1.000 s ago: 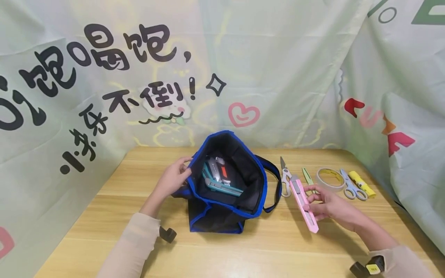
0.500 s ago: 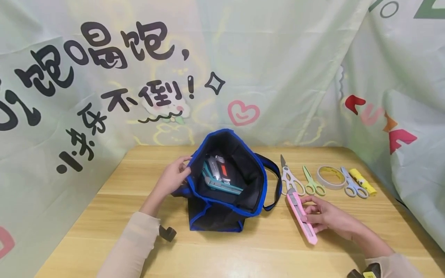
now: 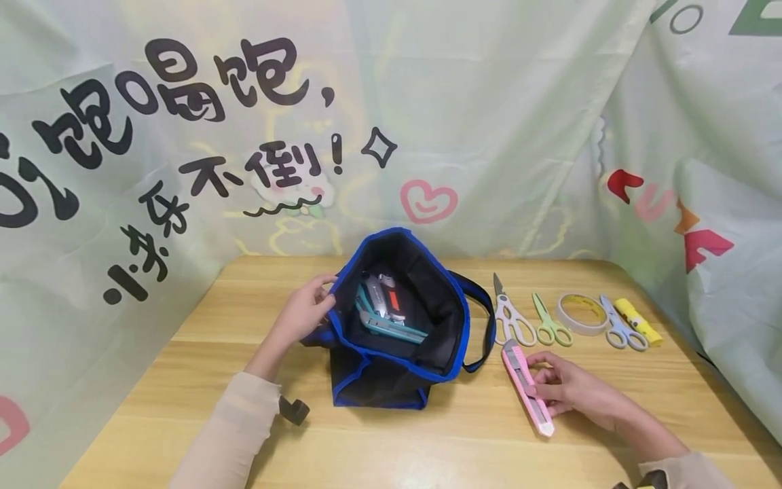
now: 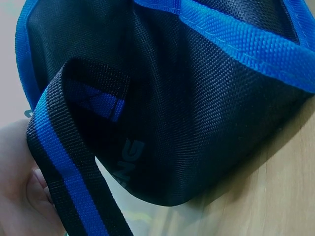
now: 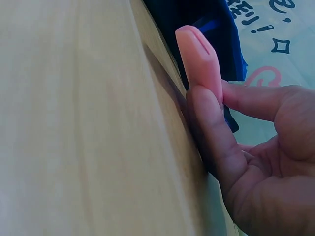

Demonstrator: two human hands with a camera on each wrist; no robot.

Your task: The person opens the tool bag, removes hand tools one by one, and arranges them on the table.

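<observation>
A black bag (image 3: 379,390) with blue trim stands with its mouth facing up in the head view. Inside it lie a teal box cutter (image 3: 391,328) and a grey tool with an orange patch (image 3: 394,299). My left hand (image 3: 302,309) grips the bag's left rim, its fingertips partly hidden; the left wrist view shows a black and blue strap (image 4: 64,162) in front of that hand. To the right of the bag, my right hand (image 3: 577,387) pinches a pink box cutter (image 3: 527,387) between thumb and fingers. The cutter slants across the tabletop, below the white-handled scissors (image 3: 513,322).
Along the right side lie green scissors (image 3: 552,331), a tape roll (image 3: 568,322), blue-grey scissors (image 3: 623,334) and a yellow tube (image 3: 638,320). The bag's right strap (image 3: 485,326) loops toward the white-handled scissors. Printed cloth (image 3: 489,136) hangs behind the wooden table (image 3: 366,448).
My right hand has brought the pink box cutter down and slightly left, toward the table's near side, uncovering the scissors behind it. The left hand and bag have stayed put.
</observation>
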